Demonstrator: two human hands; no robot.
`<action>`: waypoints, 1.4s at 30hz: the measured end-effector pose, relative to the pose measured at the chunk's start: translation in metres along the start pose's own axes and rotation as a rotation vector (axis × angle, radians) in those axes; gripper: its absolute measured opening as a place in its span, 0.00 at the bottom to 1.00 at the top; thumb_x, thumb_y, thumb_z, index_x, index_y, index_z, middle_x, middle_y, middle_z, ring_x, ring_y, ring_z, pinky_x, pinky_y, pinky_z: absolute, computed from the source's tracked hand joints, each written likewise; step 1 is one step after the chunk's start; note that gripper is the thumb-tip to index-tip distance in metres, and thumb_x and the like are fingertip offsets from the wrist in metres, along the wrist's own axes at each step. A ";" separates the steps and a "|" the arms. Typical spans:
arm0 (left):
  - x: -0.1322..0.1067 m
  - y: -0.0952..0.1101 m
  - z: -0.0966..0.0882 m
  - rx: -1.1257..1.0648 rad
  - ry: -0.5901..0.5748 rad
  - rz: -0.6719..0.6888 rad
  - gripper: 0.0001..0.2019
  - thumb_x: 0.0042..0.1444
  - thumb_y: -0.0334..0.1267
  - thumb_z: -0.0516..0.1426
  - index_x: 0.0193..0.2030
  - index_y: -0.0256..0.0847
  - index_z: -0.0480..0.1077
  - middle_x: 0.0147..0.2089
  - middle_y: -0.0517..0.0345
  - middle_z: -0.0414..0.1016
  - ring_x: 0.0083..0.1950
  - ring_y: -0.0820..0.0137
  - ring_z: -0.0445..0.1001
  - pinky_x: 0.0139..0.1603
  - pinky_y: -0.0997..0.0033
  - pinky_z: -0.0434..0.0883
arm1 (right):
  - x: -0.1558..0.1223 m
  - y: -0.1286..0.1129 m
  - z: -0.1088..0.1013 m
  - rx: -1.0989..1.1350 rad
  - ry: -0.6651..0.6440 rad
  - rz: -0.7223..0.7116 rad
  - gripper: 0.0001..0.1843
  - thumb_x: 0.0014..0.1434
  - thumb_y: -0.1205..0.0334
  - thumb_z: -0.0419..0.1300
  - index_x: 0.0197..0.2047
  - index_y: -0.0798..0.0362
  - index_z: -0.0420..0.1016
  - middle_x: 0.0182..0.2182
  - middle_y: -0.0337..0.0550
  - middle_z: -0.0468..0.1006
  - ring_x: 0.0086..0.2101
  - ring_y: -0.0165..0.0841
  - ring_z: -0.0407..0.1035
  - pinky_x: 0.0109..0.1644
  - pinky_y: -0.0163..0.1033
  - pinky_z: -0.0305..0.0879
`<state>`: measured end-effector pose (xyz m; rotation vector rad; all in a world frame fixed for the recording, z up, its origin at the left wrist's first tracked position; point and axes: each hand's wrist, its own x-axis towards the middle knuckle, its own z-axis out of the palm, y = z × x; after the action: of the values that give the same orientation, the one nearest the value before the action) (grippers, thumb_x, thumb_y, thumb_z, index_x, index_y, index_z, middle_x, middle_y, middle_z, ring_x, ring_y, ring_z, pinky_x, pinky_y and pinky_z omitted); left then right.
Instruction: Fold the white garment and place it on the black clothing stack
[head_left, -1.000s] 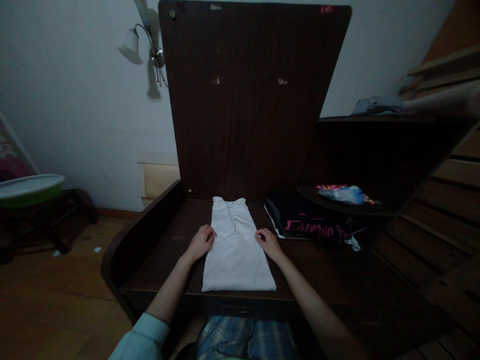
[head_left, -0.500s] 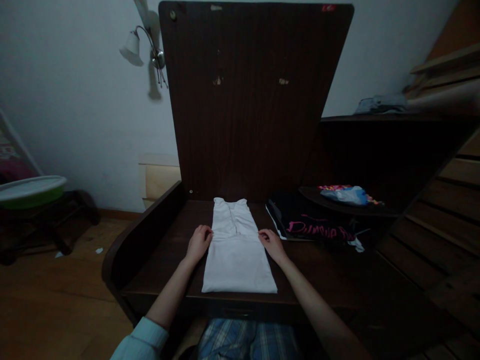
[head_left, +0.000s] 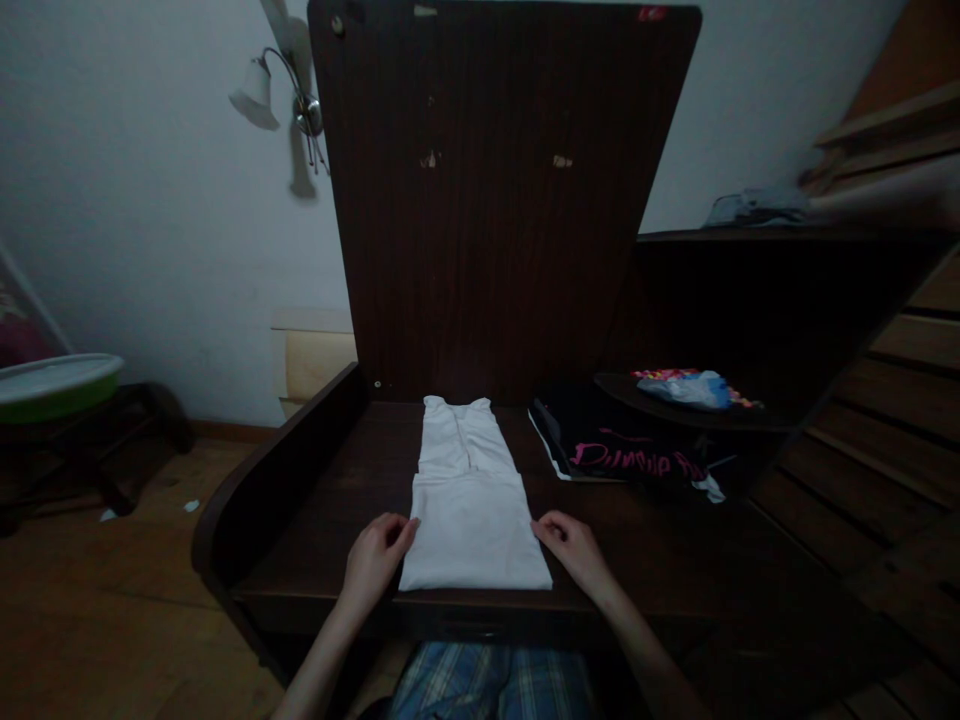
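A white shirt [head_left: 472, 530] lies in a long folded strip on the dark wooden desk top [head_left: 315, 540]. Its collar end points to the back panel, and its lower part is doubled over toward the middle. My left hand [head_left: 379, 555] has its fingers closed at the left edge of the doubled part. Across from it, my right hand [head_left: 571, 545] pinches the right edge at about the same height. The fingertips' exact hold on the cloth is hard to make out in the dim light.
Folded black clothing with pink lettering [head_left: 622, 450] lies to the right of the shirt. Behind it, a small shelf holds a plastic bag [head_left: 694, 388]. A tall dark panel [head_left: 495, 250] rises at the back, and a curved side board [head_left: 262, 480] bounds the left.
Both hands have slid toward me along the shirt's side edges, from the fold line to the lower doubled part. The shirt stays nearly in place.
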<state>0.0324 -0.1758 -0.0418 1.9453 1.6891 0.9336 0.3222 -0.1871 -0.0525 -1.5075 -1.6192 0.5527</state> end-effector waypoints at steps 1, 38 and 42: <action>0.001 0.000 0.000 -0.014 -0.001 -0.001 0.18 0.52 0.51 0.47 0.24 0.41 0.69 0.28 0.55 0.72 0.33 0.65 0.71 0.34 0.71 0.64 | 0.001 0.001 0.000 0.007 -0.012 0.000 0.16 0.47 0.50 0.54 0.18 0.52 0.65 0.16 0.36 0.64 0.20 0.28 0.57 0.25 0.33 0.54; 0.001 -0.005 0.003 0.085 -0.005 0.053 0.16 0.49 0.49 0.49 0.20 0.40 0.62 0.22 0.59 0.66 0.28 0.69 0.67 0.29 0.74 0.60 | 0.001 0.002 0.001 -0.075 -0.008 -0.030 0.10 0.45 0.57 0.57 0.18 0.53 0.67 0.18 0.36 0.66 0.21 0.28 0.60 0.25 0.33 0.55; 0.000 -0.004 0.001 0.081 -0.004 0.054 0.16 0.49 0.49 0.49 0.20 0.40 0.62 0.22 0.60 0.66 0.28 0.69 0.66 0.28 0.74 0.60 | 0.002 0.002 0.002 -0.067 0.000 0.003 0.09 0.45 0.57 0.58 0.20 0.53 0.68 0.18 0.36 0.66 0.21 0.28 0.59 0.25 0.33 0.55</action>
<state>0.0306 -0.1748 -0.0456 2.0526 1.7051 0.8928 0.3219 -0.1840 -0.0546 -1.5591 -1.6500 0.5047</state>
